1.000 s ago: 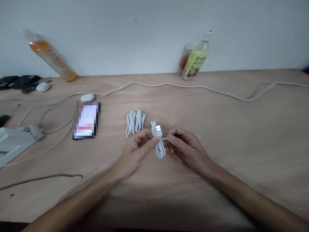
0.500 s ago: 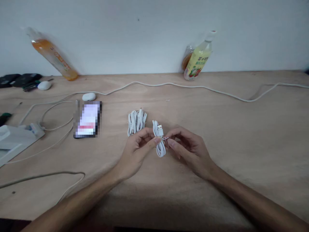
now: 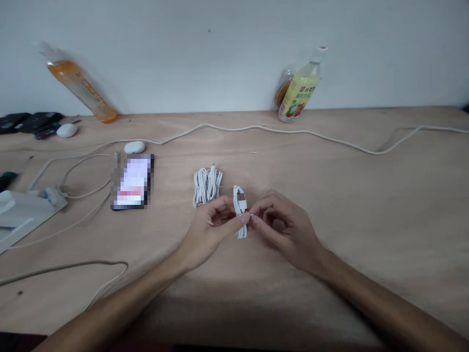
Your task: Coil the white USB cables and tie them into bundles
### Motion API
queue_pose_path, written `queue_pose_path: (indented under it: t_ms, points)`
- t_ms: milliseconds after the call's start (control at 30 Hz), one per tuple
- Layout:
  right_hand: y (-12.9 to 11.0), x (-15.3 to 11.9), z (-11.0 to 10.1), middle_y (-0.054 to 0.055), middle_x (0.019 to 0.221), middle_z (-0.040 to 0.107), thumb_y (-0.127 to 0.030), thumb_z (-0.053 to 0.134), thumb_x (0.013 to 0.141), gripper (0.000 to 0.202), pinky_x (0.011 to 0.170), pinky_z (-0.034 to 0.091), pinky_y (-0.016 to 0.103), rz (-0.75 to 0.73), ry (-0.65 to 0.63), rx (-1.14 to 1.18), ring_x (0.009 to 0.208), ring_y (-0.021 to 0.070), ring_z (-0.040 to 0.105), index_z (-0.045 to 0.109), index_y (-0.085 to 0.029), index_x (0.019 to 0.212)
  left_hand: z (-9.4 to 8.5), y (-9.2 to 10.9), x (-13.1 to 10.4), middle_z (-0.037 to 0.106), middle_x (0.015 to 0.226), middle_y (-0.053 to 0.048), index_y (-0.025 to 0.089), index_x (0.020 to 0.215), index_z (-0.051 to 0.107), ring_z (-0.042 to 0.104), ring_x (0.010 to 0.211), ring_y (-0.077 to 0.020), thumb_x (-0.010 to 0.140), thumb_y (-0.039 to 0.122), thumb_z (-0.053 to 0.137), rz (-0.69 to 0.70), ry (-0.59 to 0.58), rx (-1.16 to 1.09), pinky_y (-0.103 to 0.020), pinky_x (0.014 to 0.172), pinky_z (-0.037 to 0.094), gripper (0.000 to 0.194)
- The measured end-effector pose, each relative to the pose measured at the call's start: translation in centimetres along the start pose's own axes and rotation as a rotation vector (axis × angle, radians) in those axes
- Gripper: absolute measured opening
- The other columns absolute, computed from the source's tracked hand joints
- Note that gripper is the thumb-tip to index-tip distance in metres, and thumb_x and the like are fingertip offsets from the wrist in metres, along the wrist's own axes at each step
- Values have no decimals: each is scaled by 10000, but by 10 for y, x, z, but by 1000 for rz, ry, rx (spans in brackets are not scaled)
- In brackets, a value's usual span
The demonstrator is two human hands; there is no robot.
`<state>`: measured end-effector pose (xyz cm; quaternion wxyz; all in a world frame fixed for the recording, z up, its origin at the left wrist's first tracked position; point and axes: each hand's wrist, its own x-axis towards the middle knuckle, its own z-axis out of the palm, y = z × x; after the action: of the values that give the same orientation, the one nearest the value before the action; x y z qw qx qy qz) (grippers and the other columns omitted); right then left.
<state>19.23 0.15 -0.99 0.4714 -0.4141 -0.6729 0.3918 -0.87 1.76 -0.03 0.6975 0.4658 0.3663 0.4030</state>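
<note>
The left hand (image 3: 209,231) holds the coiled white cable (image 3: 237,196) between its thumb and fingers, in front of the person and over the wooden table (image 3: 366,205). The right hand (image 3: 295,230), with thumb and forefinger nearly together, pinches the thin tie (image 3: 249,213) at the coil's middle, while other bundled cables (image 3: 207,184) lie just beyond the left hand.
</note>
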Motion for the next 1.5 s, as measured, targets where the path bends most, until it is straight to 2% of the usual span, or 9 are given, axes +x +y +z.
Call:
queue_pose_path:
  t_ms: [167, 333, 500, 667, 800, 967, 1133, 1300, 1500]
  points:
    - [4, -4, 0, -2, 886, 698, -126, 656, 1049, 110, 492, 442, 216, -229, 20, -277, 574, 87, 539, 688, -217, 997, 0, 0, 0, 794, 862, -22, 166, 932, 743, 735, 823, -148, 914, 340, 888, -5, -41, -9, -280, 831, 604, 228]
    - [4, -5, 1, 36, 915, 751, -118, 605, 1095, 114, 559, 504, 245, -374, 53, -490, 675, 131, 642, 660, -208, 1054, 0, -1, -2, 774, 851, -12, 172, 927, 717, 736, 829, -149, 920, 288, 859, 36, -6, 38, -266, 813, 586, 184]
    - [3, -1, 1, 57, 925, 766, -153, 549, 1138, 146, 642, 564, 266, -426, 49, -586, 783, 164, 719, 656, -210, 1057, 0, 0, -4, 781, 900, -43, 169, 962, 706, 748, 866, -177, 984, 277, 755, 76, -27, 150, -304, 844, 585, 121]
    - [6, 3, -3, 73, 925, 776, -194, 512, 1162, 196, 712, 596, 291, -496, 45, -637, 812, 182, 737, 667, -198, 1043, 0, 1, -4, 766, 874, -41, 187, 924, 676, 748, 859, -192, 993, 279, 729, 104, -8, 237, -317, 830, 579, 127]
    - [11, 4, -6, 84, 961, 776, -171, 521, 1154, 167, 742, 604, 299, -538, 26, -668, 846, 192, 736, 670, -185, 1080, -1, 1, -4, 788, 889, -47, 194, 967, 677, 768, 879, -209, 1009, 292, 704, 107, -18, 266, -329, 818, 583, 110]
    - [14, 4, -10, 98, 1011, 782, -99, 533, 1121, 164, 795, 632, 321, -581, -24, -753, 906, 209, 737, 681, -165, 1144, -2, -1, -5, 786, 873, -36, 203, 918, 665, 755, 869, -206, 1013, 305, 700, 133, -4, 344, -325, 808, 550, 144]
    - [16, 7, -14, 111, 1046, 790, -102, 545, 1110, 201, 822, 656, 361, -627, -88, -825, 944, 240, 742, 714, -158, 1204, -1, -2, -3, 779, 811, -22, 207, 916, 664, 736, 803, -205, 995, 334, 736, 82, -6, 270, -341, 825, 557, 166]
    - [15, 11, -18, 114, 1077, 794, -158, 470, 1148, 302, 842, 664, 392, -625, -149, -842, 962, 254, 745, 748, -189, 1262, 0, -5, -1, 787, 828, -39, 202, 926, 676, 746, 806, -218, 987, 356, 754, 72, -5, 224, -357, 840, 573, 182]
    - [17, 15, -15, 106, 1041, 791, -151, 483, 1147, 290, 777, 621, 368, -671, -158, -953, 929, 249, 726, 765, -192, 1199, -1, -7, 3, 804, 849, -59, 191, 921, 690, 762, 828, -227, 992, 380, 755, 53, 2, 225, -364, 853, 576, 213]
